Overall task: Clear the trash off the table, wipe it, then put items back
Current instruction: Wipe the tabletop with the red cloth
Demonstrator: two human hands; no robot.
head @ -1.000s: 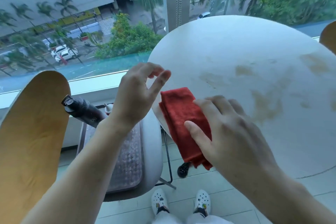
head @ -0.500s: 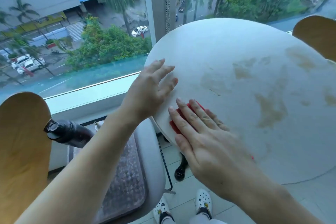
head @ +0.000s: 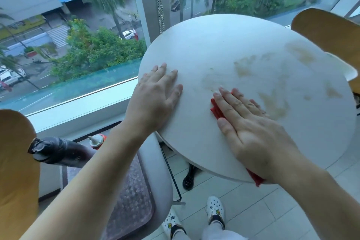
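Red cloth point(head: 215, 108) pinned flat under right hand point(head: 251, 130), fingers straight, for wiping stains. Left hand point(head: 155, 99) lies open, gripping nothing, probably steadying the table point(head: 224, 45).

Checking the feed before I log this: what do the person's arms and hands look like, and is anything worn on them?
Both forearms are bare as far as the frame shows, with no sleeves in view. The left hand and right hand wear no gloves, and no rings, watch or wristband can be seen. Fingernails are short and unpainted. No markings or cables are visible.

Red cloth point(head: 215, 107) on the stained round desk point(head: 224, 48)
It lies flat near the desk's near edge, brown smears to its right.
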